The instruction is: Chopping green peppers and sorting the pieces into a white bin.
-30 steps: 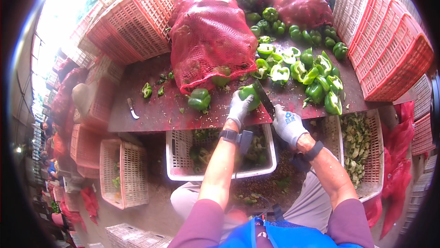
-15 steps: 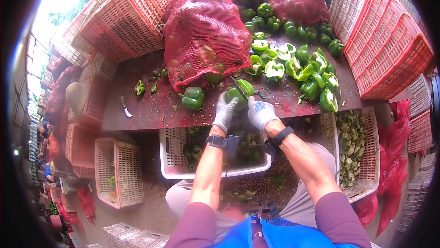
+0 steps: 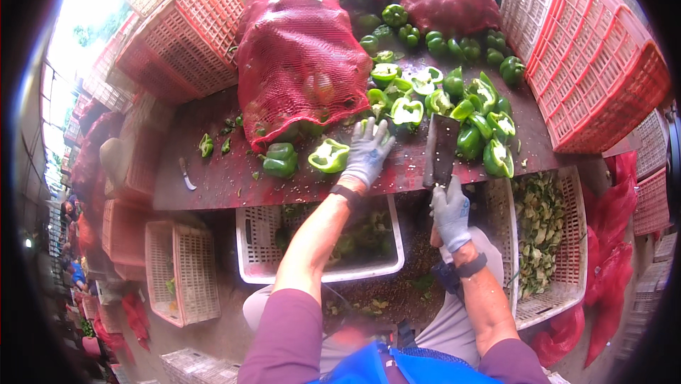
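Status: partway through, by our read. Done: a heap of cut halves point(image 3: 407, 110) sits mid-table and to the right, many with the pale insides showing. Left: a group of whole peppers point(image 3: 395, 15) at the back of the table point(image 3: 220, 190), one uncut pepper point(image 3: 280, 160) at the near left by the mouth of the red mesh bag point(image 3: 305, 51), and more visible through that mesh. We can't count what's inside it.

Fresh-looking half point(image 3: 328, 156) lies on the table near the front edge, just right of the uncut pepper. Cut face up, pith exposed. Long axis runs roughly left-right across our view; we can't tell which end had the stem.

Left hand point(image 3: 366, 157): gloved, palm down, fingers spread, nothing visibly gripped. It's right beside that half; we can't tell if they touch, or if anything is under the palm.

Right hand point(image 3: 451, 212): gloved, closed round the handle of the cleaver point(image 3: 444, 150). Cleaver is over the front of the table, just left of the nearest cut halves. Long axis runs near-far, blade end pointing away from us, handle toward us. Paler strip down its left side is probably the edge. Flat on the table or slightly above it: can't tell.

Small knife point(image 3: 186, 175) lies loose at far left, no hand near it.
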`<state>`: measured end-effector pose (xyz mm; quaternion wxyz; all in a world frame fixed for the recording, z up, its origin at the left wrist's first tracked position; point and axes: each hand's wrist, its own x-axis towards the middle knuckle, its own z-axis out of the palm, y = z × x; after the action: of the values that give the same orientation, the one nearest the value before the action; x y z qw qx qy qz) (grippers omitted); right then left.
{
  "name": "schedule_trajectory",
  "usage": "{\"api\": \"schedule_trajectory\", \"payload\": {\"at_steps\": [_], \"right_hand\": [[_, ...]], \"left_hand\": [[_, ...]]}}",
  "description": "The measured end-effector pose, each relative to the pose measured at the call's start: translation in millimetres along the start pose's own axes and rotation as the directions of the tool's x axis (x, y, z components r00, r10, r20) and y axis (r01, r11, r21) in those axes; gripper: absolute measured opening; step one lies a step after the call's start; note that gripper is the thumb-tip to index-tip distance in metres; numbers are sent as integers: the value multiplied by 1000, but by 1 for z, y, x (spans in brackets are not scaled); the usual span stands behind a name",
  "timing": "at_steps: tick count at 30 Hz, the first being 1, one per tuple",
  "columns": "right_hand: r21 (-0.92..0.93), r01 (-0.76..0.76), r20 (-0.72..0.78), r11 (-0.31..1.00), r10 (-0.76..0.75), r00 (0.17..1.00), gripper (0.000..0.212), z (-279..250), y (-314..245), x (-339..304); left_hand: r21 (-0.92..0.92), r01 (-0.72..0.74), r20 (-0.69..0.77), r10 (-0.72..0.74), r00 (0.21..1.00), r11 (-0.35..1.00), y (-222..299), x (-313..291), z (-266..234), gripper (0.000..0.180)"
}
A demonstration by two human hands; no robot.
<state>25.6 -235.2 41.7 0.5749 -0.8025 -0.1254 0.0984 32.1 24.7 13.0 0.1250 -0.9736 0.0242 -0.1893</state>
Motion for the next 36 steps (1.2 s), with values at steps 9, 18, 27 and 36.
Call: {"api": "schedule_trajectory", "payload": {"at_steps": [9,18,27,36], "right_hand": [[140,-39,61,989,31,998,20,0,-17,4],[75,-25,148,997,14,989,21,6,-16,3],[246,-222,76,944,210,975,18,-4,-3,11],[464,-250,80,850,241,967,24,14,24,15]], "left_hand": [[-323,314,-256,-402,879,893,-28,-4,-12,51],[-76,467,354,-414,839,881,13,4,21,12],[-931,288,19,-759,651,224,54,73,-60,11],[-927,-215,-233,-20,972,307,260,116,-182,56]]}}
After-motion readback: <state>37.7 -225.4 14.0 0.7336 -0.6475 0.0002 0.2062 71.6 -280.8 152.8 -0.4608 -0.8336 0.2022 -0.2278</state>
